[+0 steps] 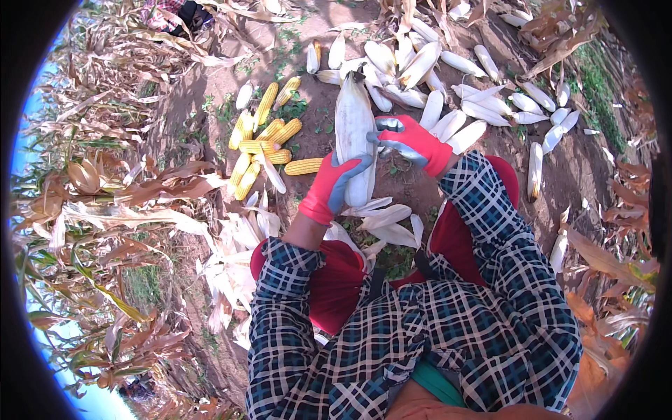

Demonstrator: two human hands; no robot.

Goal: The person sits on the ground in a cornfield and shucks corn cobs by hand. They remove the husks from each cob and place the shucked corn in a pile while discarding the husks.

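Note:
My left hand [336,184], in a red glove with grey palm and fingers, is closed around the lower part of an ear of corn in its pale husk [354,126]. The ear's dark-tipped end points away from me. My right hand [412,142], gloved alike, is at the ear's right side with its fingers curled; whether they grip the husk is hard to tell. To the left lie several bare yellow corn cobs [260,147] in a loose pile. Beyond and to the right, unopened ears in husks [399,68] are heaped and scattered on the soil.
Loose husk leaves [391,226] lie between my knees, with a larger husk pile [236,262] beside my left knee. Dry corn stalks [121,210] stand along the left, and dry leaves [609,257] lie at the right. Part of another person [168,16] shows at the upper left.

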